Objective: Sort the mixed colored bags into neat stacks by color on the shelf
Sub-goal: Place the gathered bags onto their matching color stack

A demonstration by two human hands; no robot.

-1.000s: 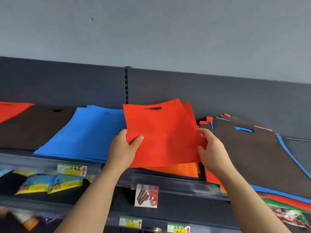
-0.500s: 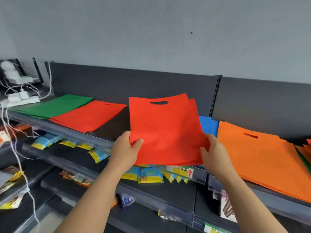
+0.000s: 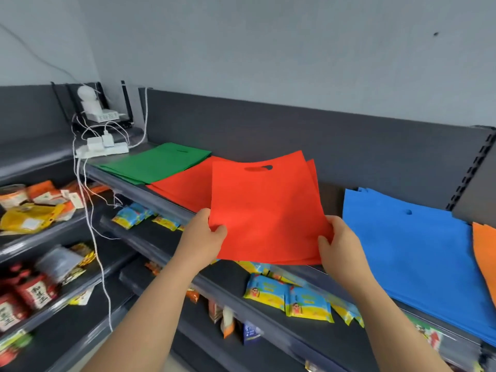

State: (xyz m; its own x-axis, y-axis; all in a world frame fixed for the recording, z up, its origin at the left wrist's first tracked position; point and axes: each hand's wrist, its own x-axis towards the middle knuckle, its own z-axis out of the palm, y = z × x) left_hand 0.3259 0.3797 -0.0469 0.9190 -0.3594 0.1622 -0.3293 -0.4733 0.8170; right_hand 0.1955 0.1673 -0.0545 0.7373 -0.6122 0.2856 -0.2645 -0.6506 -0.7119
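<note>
Gripping with thumbs on top, my left hand (image 3: 201, 238) and right hand (image 3: 341, 245) hold the lower corners of a thin bundle of red bags (image 3: 268, 210), flat, handle slot uppermost. The bundle tilts over the shelf's (image 3: 120, 183) front edge, overlapping the red stack (image 3: 182, 183). The blue stack (image 3: 416, 251) lies apart rightward, with a dark surface between them.

Few red bags (image 3: 268, 210), flat, slot handle at top, tilted up over the front edge of the shelf (image 3: 120, 182), lower corners pinched by left hand (image 3: 204, 237) and right hand (image 3: 341, 251). Flat on the shelf: green stack (image 3: 155, 163) far left, red stack (image 3: 185, 189) touching it, blue stack (image 3: 418, 259) right, orange stack (image 3: 485, 253) just beside blue, cut off by the frame.
</note>
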